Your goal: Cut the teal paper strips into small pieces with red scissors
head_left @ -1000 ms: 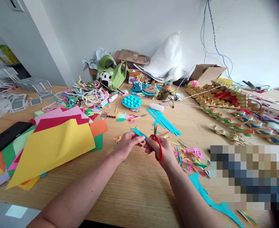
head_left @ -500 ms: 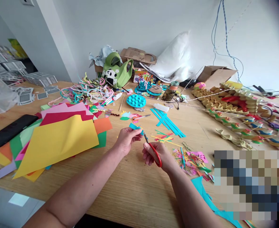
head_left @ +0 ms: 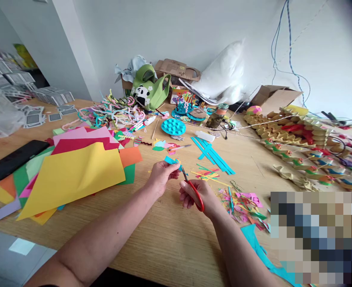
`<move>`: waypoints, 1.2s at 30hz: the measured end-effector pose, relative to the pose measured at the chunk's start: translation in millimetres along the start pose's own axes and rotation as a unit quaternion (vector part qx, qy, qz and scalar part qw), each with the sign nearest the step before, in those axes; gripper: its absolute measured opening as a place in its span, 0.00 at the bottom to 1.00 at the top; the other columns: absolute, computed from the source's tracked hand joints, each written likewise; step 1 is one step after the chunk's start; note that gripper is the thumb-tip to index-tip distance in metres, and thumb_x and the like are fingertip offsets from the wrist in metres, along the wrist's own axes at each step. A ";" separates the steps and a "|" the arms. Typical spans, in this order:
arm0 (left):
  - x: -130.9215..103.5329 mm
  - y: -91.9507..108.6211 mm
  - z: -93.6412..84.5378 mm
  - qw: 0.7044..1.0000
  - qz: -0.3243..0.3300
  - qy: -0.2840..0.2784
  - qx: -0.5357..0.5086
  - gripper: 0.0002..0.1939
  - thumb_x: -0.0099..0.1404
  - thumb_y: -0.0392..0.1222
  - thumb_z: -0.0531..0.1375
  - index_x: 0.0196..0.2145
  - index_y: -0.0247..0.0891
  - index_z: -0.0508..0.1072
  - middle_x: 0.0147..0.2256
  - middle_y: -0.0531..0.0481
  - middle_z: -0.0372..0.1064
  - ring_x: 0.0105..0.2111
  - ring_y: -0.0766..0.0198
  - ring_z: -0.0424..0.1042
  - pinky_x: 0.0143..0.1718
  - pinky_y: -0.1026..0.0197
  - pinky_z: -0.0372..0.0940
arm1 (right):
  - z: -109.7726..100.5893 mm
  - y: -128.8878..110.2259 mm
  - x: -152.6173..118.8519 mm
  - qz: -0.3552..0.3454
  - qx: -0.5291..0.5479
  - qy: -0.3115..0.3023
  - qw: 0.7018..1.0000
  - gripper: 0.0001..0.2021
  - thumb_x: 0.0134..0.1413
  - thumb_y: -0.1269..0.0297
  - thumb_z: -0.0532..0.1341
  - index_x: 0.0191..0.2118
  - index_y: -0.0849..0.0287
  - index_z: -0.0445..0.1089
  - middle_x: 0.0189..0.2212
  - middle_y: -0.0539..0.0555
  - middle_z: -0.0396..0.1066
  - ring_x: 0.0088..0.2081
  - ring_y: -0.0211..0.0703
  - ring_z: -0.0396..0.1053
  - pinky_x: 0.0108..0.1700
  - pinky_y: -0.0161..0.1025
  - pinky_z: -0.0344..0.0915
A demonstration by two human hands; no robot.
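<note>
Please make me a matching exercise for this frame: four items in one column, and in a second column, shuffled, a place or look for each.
Column one
1. Scissors
2. Small blue paper piece
3. Yellow sheet
4. Green bag

Column two
A. Lies over the other coloured sheets
B. Has a panda picture on its front
C. Has red handles, held in the right hand
D. Pinched in the fingers of the left hand

Right pairs: 1-C, 2-D, 3-A, 4-B
</note>
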State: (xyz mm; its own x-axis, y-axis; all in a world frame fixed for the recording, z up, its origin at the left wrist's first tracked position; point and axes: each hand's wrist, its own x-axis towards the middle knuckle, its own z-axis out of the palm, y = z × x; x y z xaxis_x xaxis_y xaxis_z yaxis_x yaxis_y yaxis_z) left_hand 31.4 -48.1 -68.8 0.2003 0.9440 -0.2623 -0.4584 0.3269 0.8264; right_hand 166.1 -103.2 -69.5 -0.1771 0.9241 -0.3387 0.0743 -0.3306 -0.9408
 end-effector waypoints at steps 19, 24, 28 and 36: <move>-6.0 -3.3 4.0 1.000 -0.003 -0.017 0.020 0.12 0.44 0.42 0.68 0.23 0.30 0.73 0.21 0.49 0.69 0.21 0.69 0.67 0.25 0.65 0.62 | -1.5 2.3 2.2 -0.003 0.013 0.027 1.000 0.24 0.40 0.43 0.66 0.24 0.63 0.67 0.16 0.52 0.70 0.14 0.34 0.67 0.15 0.28 0.62; -6.1 -4.7 4.3 1.000 -0.002 -0.023 0.016 0.12 0.44 0.41 0.68 0.22 0.30 0.72 0.20 0.50 0.69 0.21 0.69 0.67 0.25 0.65 0.63 | -2.5 3.9 3.0 -0.008 0.019 0.023 1.000 0.24 0.41 0.44 0.66 0.23 0.63 0.67 0.16 0.51 0.70 0.14 0.34 0.67 0.15 0.28 0.62; -6.3 -5.0 4.4 0.999 0.001 -0.038 0.017 0.12 0.45 0.42 0.67 0.22 0.31 0.72 0.20 0.50 0.69 0.21 0.68 0.67 0.25 0.64 0.63 | -2.8 4.0 2.5 -0.012 0.020 0.022 0.999 0.24 0.41 0.43 0.66 0.24 0.63 0.67 0.17 0.52 0.71 0.14 0.34 0.67 0.15 0.28 0.62; -7.1 -4.3 4.2 0.999 -0.001 -0.048 0.018 0.12 0.45 0.43 0.67 0.21 0.31 0.71 0.20 0.49 0.68 0.20 0.68 0.67 0.25 0.63 0.63 | -2.9 5.3 2.6 -0.013 0.020 0.024 0.999 0.23 0.42 0.44 0.66 0.24 0.63 0.67 0.16 0.52 0.71 0.14 0.34 0.67 0.15 0.28 0.62</move>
State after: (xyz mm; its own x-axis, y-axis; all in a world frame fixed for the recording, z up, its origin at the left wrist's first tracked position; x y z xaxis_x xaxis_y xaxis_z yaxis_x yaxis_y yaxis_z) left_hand 35.5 -56.4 -68.4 0.2838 0.9343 -0.2157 -0.4268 0.3245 0.8441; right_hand 168.9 -102.0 -75.4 -0.1311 0.9404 -0.3137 0.0312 -0.3124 -0.9494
